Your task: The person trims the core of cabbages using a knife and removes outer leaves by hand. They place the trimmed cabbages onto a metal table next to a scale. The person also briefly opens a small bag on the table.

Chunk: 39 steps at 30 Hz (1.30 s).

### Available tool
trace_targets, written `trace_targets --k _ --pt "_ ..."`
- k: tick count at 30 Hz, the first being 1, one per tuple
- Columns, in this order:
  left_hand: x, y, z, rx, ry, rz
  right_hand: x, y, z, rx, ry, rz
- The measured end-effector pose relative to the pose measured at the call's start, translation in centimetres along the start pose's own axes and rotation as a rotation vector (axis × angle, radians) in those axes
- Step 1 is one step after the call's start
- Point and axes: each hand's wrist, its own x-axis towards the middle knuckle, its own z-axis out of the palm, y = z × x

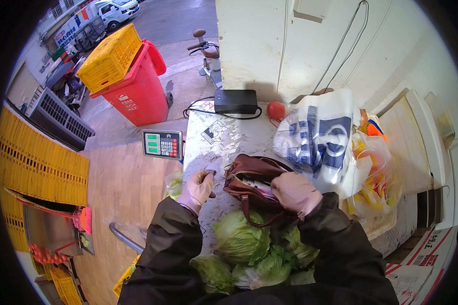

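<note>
A brown leather handbag (247, 170) lies unzipped on the worn white tabletop (201, 147), its strap hanging toward me. My right hand (296, 193), in a pale glove, reaches into its opening; the fingertips are hidden there. Inside the bag some white and pinkish contents show. Just left of the bag, my gloved left hand (198, 190) is closed, fingers curled together, with small dark bits at the fingertips; what it pinches cannot be made out. Below both hands sit several heads of lettuce (241, 236), close against my body.
A stuffed white plastic bag (318, 137) stands right of the handbag, beside clear bags with yellow and red items (374, 173). Behind are a black power adapter (235, 101) and a red ball-shaped object (276, 110). A scale display (162, 144) stands left; beyond is a red bin (137, 96).
</note>
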Motion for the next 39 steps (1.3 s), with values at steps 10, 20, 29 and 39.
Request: trace_targets --k 10,20,29,39 --pt "4.8 -2.4 2.3 0.043 -0.100 -0.198 7.9 -7.1 2.5 -0.077 0.309 -0.252" --pt "3.0 -0.9 1.9 -0.158 -0.141 -0.208 8.4 -7.3 2.3 -0.116 0.143 -0.116" --pt "2.1 0.1 1.7 -0.164 -0.107 -0.117 9.8 -7.4 3.0 -0.162 0.056 -0.101" --pt "0.8 -1.7 0.5 -0.158 -0.011 -0.153 -2.8 -2.9 -3.6 0.062 0.148 -0.036"
